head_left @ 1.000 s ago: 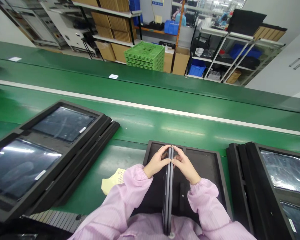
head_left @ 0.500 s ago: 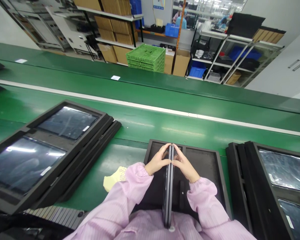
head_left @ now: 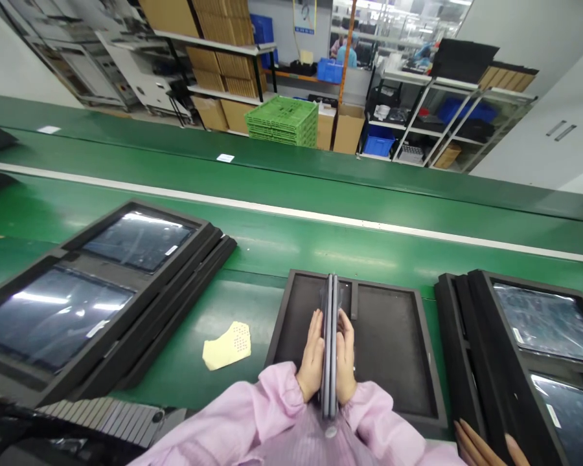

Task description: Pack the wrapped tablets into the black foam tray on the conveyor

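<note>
Two thin tablets (head_left: 330, 349) stand on edge, face to face, in front of my chest. My left hand (head_left: 312, 356) lies flat against their left side, fingers stretched along it. On the opposite side my right hand (head_left: 345, 359) presses with fingers slightly bent, so the pair is held between both palms. Clear film seems to stick out near the tablets' far end. Beneath them is a black two-compartment tray (head_left: 393, 349), its right compartment visible and its left partly covered by my hands and sleeves.
On the left, stacked black trays (head_left: 175, 285) hold film-covered tablets; a similar stack (head_left: 490, 362) stands right, with another person's hand (head_left: 480, 446) at its near edge. A yellow sheet with small marks (head_left: 227, 346) lies on the green bench (head_left: 262, 291). Grey strips (head_left: 102, 417) are at lower left.
My hands have slid from the tablets' far end toward my body and now lie along the sides. The tablets stay upright. Another person's hand has appeared at lower right.
</note>
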A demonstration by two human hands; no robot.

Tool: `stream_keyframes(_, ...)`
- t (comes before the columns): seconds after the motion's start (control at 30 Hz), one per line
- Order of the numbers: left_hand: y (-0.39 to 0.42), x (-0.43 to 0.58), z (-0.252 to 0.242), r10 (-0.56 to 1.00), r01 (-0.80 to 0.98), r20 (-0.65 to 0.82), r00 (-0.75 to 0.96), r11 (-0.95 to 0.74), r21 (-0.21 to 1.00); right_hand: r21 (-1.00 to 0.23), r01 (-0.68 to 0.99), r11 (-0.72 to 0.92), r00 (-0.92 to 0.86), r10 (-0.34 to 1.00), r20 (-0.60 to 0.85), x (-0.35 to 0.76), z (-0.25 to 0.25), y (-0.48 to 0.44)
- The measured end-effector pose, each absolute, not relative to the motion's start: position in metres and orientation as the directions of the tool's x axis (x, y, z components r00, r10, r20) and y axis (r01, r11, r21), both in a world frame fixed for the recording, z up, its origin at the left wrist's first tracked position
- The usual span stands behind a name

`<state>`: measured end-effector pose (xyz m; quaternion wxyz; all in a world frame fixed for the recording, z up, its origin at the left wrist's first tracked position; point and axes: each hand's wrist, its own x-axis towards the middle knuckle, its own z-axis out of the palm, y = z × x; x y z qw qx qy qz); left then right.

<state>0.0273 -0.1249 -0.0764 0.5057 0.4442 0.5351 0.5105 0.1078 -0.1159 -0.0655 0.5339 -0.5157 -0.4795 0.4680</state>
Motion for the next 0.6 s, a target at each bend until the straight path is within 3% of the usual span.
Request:
stream_keyframes(0.1, -0.104, 0.027, -0.028, 0.971, 0.021, 0.13, -0.2, -0.129, 0.991, -0.995, 0.053, 0.083, 0.215, 0.972, 0.093, 0.104, -0.022, -0.094)
stream_keyframes(0.2, -0.081, 0.025, 0.021, 0.947, 0.017, 0.287, -0.145, -0.288, 0.957, -0.993, -0.008, 0.119, 0.221, 0.969, 0.114, 0.099, 0.022, -0.069)
stream_keyframes(0.37, -0.043, 0.027, 0.043, 0.975, -0.1, -0.004, -0.22, -0.019, 0.995, -0.981, -0.173, -0.093, 0.234, 0.963, -0.133, 0.092, 0.037, -0.031)
stream_keyframes(0.6, 0.006, 0.034, 0.018, 0.955, -0.143, -0.086, -0.284, 0.046, 0.989, -0.976, -0.167, -0.138, 0.238, 0.955, -0.176, 0.096, 0.015, 0.018)
